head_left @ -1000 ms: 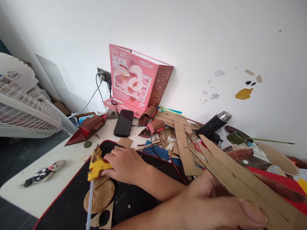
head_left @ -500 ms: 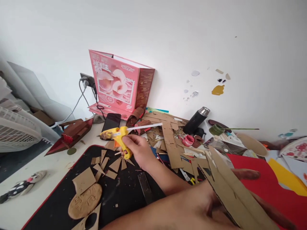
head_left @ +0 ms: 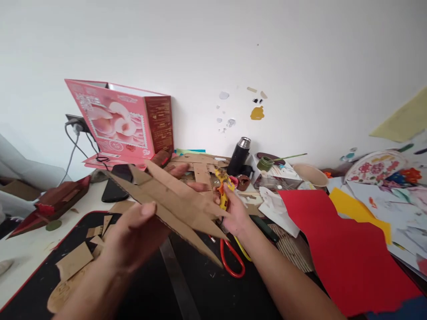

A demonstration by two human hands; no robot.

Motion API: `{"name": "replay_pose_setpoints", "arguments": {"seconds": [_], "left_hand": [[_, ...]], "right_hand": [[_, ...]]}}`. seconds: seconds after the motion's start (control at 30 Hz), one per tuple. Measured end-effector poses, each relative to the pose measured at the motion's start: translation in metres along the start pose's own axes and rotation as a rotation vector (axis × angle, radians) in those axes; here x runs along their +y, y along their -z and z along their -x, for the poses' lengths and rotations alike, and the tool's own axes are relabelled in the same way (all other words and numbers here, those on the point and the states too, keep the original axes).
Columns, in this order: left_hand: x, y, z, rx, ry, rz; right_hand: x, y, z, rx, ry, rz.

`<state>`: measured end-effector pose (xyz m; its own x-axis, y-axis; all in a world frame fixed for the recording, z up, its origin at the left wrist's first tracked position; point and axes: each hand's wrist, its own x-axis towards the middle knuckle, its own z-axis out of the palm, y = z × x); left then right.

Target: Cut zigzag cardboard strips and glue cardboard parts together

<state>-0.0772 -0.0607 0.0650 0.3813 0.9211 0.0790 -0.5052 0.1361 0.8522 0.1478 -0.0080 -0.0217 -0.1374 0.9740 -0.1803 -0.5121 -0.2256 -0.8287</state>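
Note:
My left hand (head_left: pixel 128 238) is closed on a cardboard piece (head_left: pixel 180 200) built of long pointed strips. The thumb presses its near edge, and the other fingertips show past its far side. In my right hand (head_left: pixel 238 215) is a yellow hot glue gun (head_left: pixel 227 191), held by its handle just past the cardboard's right end. Its nozzle points up and away from me. Whether the cardboard touches the right hand, I cannot tell. Below the cardboard lie a metal ruler (head_left: pixel 178 275) and a red loop-shaped handle (head_left: pixel 233 262) on the black mat (head_left: pixel 213 298).
A pink box (head_left: pixel 120 120) leans against the wall, with a phone (head_left: pixel 116 189) before it. Behind the hands stand a black thermos (head_left: pixel 239 155) and paint jars. Cardboard scraps (head_left: pixel 75 262) lie at left, beyond them a brown model boat (head_left: pixel 60 200); red paper (head_left: pixel 336 253) spreads at right.
My arms have uncrossed. The left hand has swung left with the cardboard piece, and the right hand has carried the glue gun to the right. The view has turned right.

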Motion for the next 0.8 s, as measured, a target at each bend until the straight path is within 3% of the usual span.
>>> {"name": "replay_pose_setpoints", "arguments": {"seconds": [0.07, 0.23, 0.43, 0.53, 0.63, 0.8], "left_hand": [[-0.01, 0.022, 0.0, 0.098, 0.08, -0.126], [-0.06, 0.058, 0.017, 0.111, 0.418, -0.3], [-0.079, 0.034, 0.006, 0.046, 0.475, -0.184], [-0.073, 0.022, -0.007, -0.09, 0.524, -0.337], [-0.054, 0.03, -0.009, -0.165, 0.447, -0.811], [-0.031, 0.077, -0.005, 0.017, 0.136, -1.454]], "right_hand": [[-0.006, 0.017, 0.011, 0.015, 0.0, -0.087], [-0.005, 0.039, 0.028, 0.009, 0.049, -0.148], [0.004, 0.036, 0.03, -0.084, 0.075, -0.101], [0.005, 0.036, 0.033, -0.073, 0.077, -0.068], [0.004, 0.038, 0.035, -0.047, 0.101, -0.059], [0.004, 0.034, 0.037, -0.052, 0.1, -0.029]]}}
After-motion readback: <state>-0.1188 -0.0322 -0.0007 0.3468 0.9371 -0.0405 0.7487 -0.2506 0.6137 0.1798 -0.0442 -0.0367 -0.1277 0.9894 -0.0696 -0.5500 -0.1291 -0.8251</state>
